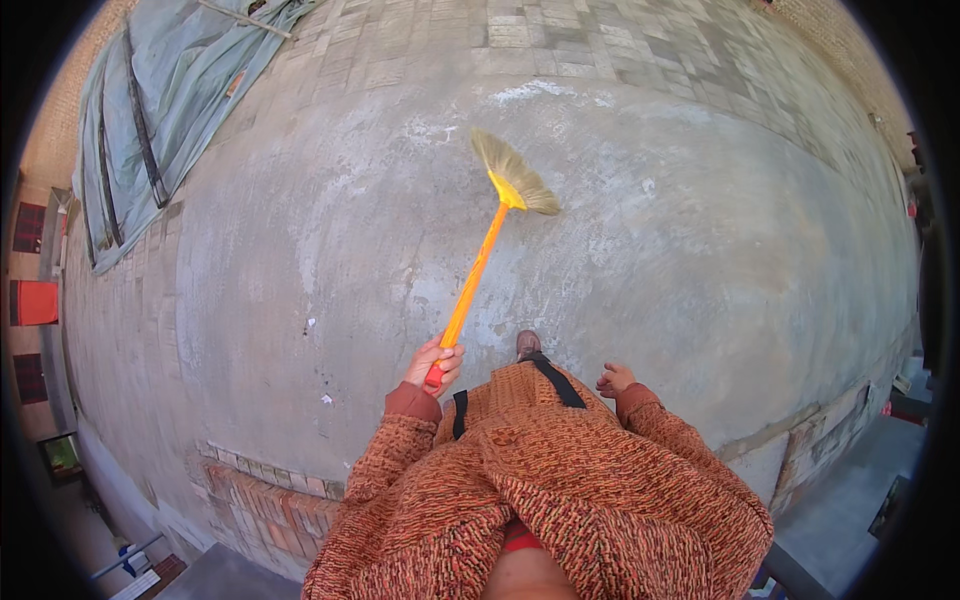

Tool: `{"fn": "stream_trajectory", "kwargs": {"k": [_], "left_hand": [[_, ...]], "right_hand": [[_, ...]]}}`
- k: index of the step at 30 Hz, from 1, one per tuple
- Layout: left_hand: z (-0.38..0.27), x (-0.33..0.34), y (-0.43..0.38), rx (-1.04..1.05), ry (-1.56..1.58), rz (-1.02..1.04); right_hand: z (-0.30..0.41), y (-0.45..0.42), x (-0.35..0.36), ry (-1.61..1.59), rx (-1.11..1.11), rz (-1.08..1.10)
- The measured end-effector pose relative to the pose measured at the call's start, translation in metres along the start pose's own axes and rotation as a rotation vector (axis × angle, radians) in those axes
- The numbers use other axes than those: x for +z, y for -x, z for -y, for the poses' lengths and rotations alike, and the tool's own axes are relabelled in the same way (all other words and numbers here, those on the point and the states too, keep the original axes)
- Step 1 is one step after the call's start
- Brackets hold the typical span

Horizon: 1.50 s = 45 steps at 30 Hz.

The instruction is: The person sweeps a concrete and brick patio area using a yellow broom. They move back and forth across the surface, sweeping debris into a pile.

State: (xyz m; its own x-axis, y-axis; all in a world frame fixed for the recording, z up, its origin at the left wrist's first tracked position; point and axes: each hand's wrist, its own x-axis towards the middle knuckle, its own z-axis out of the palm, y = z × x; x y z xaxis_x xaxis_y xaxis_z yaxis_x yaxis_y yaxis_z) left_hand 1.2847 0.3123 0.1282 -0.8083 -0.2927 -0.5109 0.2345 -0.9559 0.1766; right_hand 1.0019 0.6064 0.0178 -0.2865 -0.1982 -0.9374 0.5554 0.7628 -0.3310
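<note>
A broom (474, 274) with an orange handle, a yellow collar and fanned, pale bristles reaches forward over the grey concrete ground (660, 247). My left hand (436, 364) is closed around the handle near its red end. The bristles point away from me; whether they touch the concrete I cannot tell. My right hand (615, 379) is empty, its fingers partly bent, beside the hem of my orange-brown knitted coat (525, 442). One brown shoe (528, 343) shows between the hands. Small white scraps (326, 399) lie on the concrete to the left.
A blue-green tarpaulin (187, 82) with dark poles on it covers something at the far left. Paving bricks (570, 37) border the concrete at the far side. Low brick edging (262, 495) runs near me at the left, and another brick edge (817, 442) at the right.
</note>
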Motion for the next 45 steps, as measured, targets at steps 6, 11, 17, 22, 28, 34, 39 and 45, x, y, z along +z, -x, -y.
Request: {"fn": "stream_trajectory", "kwargs": {"k": [6, 11, 17, 22, 28, 34, 39, 45], "left_hand": [[-0.001, -0.004, -0.114, -0.145, -0.044, -0.087], [-0.021, -0.024, -0.114, -0.055, 0.158, -0.177], [-0.054, -0.046, -0.041, 0.161, 0.152, -0.339], [-0.071, -0.049, 0.025, 0.336, 0.071, -0.484], [-0.096, -0.024, 0.086, 0.423, 0.036, -0.456], [-0.136, 0.0, 0.077, 0.276, 0.012, -0.294], [-0.188, 0.023, 0.0, 0.052, -0.023, -0.02], [-0.205, 0.029, -0.144, -0.091, -0.015, 0.067]], "right_hand": [[-0.007, -0.013, -0.032, -0.139, 0.026, 0.007], [-0.004, -0.031, -0.054, -0.183, 0.086, 0.011], [0.043, -0.065, -0.06, -0.085, 0.069, 0.025], [0.114, -0.094, -0.026, 0.048, -0.021, 0.063], [0.222, -0.094, 0.05, 0.151, -0.193, 0.148], [0.279, -0.036, 0.092, 0.17, -0.178, 0.131], [0.272, -0.021, 0.085, 0.124, -0.082, 0.009], [0.284, -0.034, 0.081, 0.083, -0.058, 0.0]]}}
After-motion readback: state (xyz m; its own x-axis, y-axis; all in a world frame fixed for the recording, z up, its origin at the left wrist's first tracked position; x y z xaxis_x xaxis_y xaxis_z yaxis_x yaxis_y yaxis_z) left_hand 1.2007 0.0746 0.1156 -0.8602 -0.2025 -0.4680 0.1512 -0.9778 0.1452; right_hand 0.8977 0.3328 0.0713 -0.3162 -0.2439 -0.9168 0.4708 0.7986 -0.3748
